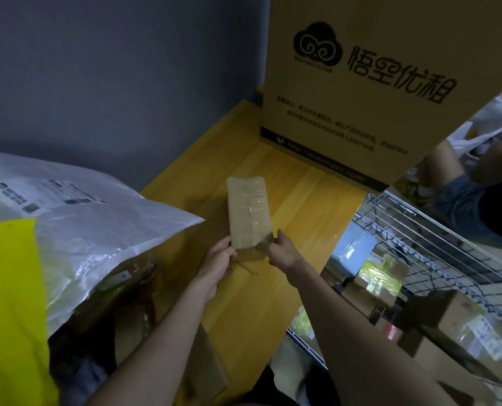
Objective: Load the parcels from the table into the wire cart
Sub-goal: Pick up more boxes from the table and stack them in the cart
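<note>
Both hands are gripping the near end of a small taped box (249, 212) over the table (299, 200): left hand (219, 263) and right hand (282, 252) are each pinching a bottom corner. Looks like the pick-up step, w/ the box not yet over the cart (437, 247) at right. Next move prob. calls for swinging it right, over the wire rim & setting it among the boxes already inside.

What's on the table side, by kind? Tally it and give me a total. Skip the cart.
Cardboard boxes: 2 (small taped box, large printed box)
Plastic mailers: 2 (white mailer, yellow mailer)
Total: 4 clearly visible; the brown parcels under the mailers are too hidden to count.
</note>
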